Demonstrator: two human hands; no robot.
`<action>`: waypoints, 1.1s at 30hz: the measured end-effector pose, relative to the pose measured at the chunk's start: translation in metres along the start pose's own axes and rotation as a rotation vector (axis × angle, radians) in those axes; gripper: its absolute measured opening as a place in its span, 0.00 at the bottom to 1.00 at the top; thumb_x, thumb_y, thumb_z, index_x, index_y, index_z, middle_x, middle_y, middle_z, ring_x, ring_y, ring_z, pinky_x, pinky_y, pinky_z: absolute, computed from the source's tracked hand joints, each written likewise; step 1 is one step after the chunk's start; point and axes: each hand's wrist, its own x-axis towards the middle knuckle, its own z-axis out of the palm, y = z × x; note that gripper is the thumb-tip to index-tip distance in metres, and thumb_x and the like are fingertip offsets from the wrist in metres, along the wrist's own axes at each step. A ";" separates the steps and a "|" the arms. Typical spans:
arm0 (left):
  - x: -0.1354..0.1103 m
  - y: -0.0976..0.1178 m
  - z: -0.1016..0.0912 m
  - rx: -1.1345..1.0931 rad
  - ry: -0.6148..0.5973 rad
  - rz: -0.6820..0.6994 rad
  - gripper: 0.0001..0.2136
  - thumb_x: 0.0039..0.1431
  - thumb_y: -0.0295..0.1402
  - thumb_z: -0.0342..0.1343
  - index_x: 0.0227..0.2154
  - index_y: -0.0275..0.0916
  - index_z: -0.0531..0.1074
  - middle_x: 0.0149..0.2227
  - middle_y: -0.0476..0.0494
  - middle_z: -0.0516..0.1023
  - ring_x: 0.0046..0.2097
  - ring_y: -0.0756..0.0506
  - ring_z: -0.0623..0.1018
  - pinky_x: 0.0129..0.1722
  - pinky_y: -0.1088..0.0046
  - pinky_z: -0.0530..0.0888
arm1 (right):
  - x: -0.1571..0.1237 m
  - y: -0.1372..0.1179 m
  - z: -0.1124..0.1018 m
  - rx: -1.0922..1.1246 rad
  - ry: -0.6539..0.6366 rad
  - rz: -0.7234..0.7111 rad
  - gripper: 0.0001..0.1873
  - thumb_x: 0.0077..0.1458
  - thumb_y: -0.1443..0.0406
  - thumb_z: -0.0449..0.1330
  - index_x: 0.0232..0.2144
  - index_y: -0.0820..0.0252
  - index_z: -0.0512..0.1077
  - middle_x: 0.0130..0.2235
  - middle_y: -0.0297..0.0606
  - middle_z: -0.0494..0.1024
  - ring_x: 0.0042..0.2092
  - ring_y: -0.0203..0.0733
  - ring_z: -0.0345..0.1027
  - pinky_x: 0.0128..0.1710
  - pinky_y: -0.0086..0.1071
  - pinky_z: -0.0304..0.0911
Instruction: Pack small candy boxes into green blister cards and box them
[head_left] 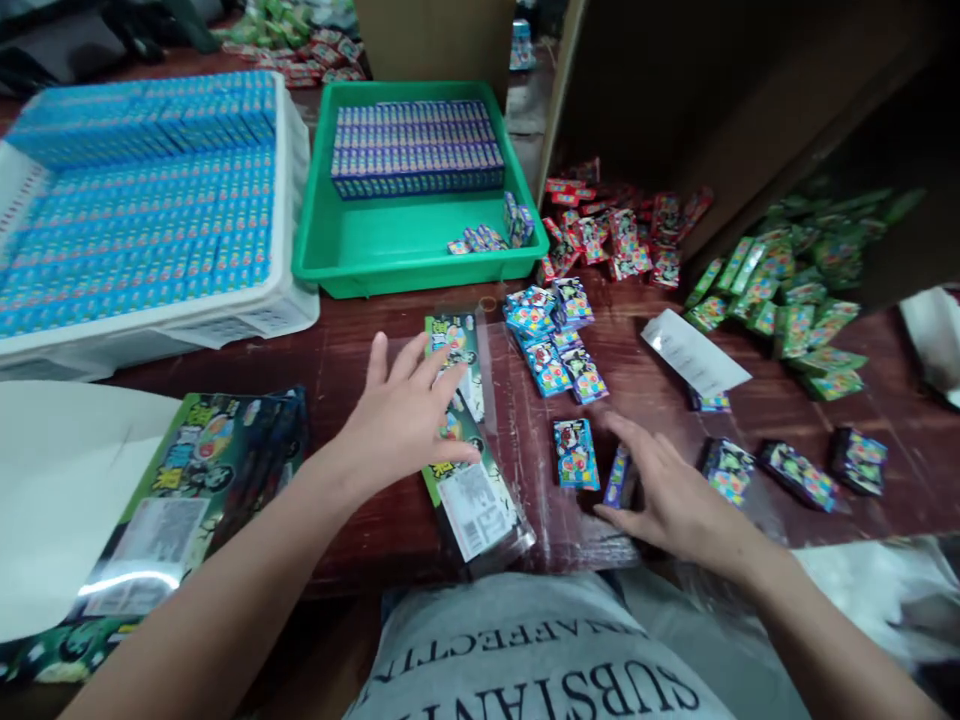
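left hand (401, 420) flat and spread, fingers splayed wide, pressing down on a clear sleeve with green printed card (461, 440), gripping nothing, likely pinning the slippery film so the sleeve stays put on the dark wooden table (360, 350). white barcode label (480, 510) on sleeve end nearest the body, print too small to read. right hand (667, 495) half open, palm down, fingers loosely curled, fingertips touching a small blue packet (619, 475) standing on edge; closed grip not confirmed, reads more as steadying or sliding. another small packet lying flat (576, 453) just left of that hand, between both hands. loose heap of blue packets (551, 335) beyond fingertips, within easy reach, probably staged as feed stock. further out from left hand: green tray (409, 245) with tight rows of purple boxes (416, 150); white crate (187, 320) of blue boxes off to its outer side, packed edge to edge, looks like finished count. red packets (615, 235) and green packets (795, 300) in separate piles beyond right hand, sorted by colour. white paper slip (694, 352) between those piles. stack of green cards in film (195, 480) beside left forearm. shirt text upside down, partly legible: "subsian...". packet graphics cartoon style, no brand readable.
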 end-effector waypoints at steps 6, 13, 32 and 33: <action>0.042 0.080 0.040 -0.238 -0.109 0.376 0.47 0.49 0.64 0.62 0.65 0.37 0.62 0.69 0.31 0.63 0.71 0.31 0.57 0.70 0.45 0.43 | -0.026 0.035 0.004 -0.037 0.071 0.010 0.41 0.57 0.50 0.66 0.65 0.60 0.58 0.67 0.58 0.60 0.67 0.62 0.57 0.64 0.56 0.61; 0.048 0.123 0.069 -0.325 -0.153 0.383 0.52 0.53 0.47 0.67 0.71 0.33 0.42 0.66 0.27 0.66 0.64 0.32 0.68 0.65 0.52 0.57 | -0.009 0.039 0.016 0.030 0.091 -0.131 0.60 0.54 0.51 0.70 0.73 0.58 0.37 0.67 0.56 0.62 0.63 0.61 0.62 0.61 0.57 0.63; -0.019 0.051 0.004 -0.101 -0.243 0.343 0.36 0.47 0.41 0.66 0.61 0.42 0.65 0.58 0.35 0.73 0.60 0.32 0.70 0.66 0.47 0.55 | -0.024 0.000 0.006 0.277 -0.047 -0.342 0.37 0.54 0.50 0.69 0.63 0.52 0.67 0.60 0.45 0.73 0.58 0.53 0.68 0.58 0.49 0.64; -0.021 0.055 0.007 -0.137 -0.225 0.310 0.35 0.46 0.44 0.66 0.59 0.41 0.66 0.56 0.35 0.73 0.59 0.32 0.71 0.62 0.49 0.60 | -0.024 0.002 0.007 0.243 -0.004 -0.318 0.38 0.54 0.50 0.68 0.63 0.53 0.67 0.60 0.46 0.72 0.58 0.53 0.67 0.58 0.49 0.64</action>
